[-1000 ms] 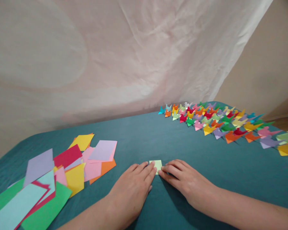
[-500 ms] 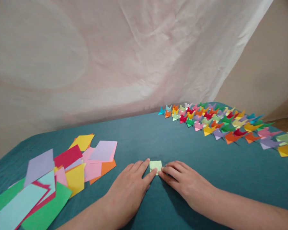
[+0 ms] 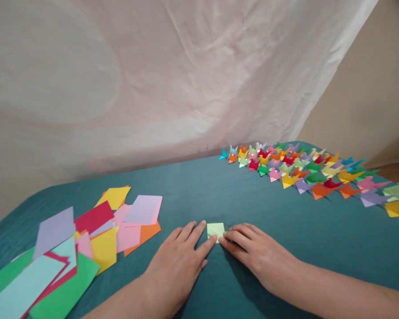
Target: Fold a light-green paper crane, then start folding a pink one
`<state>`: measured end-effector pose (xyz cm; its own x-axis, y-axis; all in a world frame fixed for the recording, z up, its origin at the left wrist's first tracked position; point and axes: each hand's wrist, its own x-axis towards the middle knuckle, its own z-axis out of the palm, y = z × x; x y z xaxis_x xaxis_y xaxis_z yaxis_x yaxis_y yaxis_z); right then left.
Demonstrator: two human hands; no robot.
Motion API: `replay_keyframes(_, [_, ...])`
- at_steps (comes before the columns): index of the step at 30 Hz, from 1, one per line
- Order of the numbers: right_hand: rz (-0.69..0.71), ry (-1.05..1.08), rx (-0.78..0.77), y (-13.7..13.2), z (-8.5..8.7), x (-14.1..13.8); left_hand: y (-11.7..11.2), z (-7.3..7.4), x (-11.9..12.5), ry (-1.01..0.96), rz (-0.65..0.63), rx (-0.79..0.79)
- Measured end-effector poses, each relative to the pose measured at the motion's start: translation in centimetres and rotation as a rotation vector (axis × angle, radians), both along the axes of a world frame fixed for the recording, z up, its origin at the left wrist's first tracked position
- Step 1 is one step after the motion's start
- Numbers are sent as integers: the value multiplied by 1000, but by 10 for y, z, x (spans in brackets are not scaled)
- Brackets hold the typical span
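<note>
A small light green paper square (image 3: 215,229) lies flat on the teal cloth between my hands. My left hand (image 3: 181,254) is open, palm down, with its fingers spread. One of its fingertips presses on the square's lower edge, and another rests beside the upper left corner. At the lower right corner, my right hand (image 3: 252,252) has its thumb and fingertips closed together on the paper. How far the paper reaches under those fingertips is hidden.
Loose coloured paper sheets (image 3: 104,250) overlap in a pile at the left. Rows of folded paper birds (image 3: 289,180) in many colours stand at the back right. A pale curtain (image 3: 186,79) hangs behind the teal-covered table (image 3: 186,186).
My left hand has shifted very slightly left, with its fingers a little more spread. The green square and my right hand stay in place.
</note>
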<state>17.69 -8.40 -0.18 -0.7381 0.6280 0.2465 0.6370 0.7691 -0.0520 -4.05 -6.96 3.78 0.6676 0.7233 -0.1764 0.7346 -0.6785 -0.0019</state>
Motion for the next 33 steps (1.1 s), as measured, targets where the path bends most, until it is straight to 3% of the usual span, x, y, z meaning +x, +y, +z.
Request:
replay_keyframes(20, [3, 11, 36, 0, -3, 0, 11, 21, -2, -25, -50, -73])
replay_keyframes(33, [-14, -14, -42, -1, 1, 1, 14, 18, -4, -109, -64, -93])
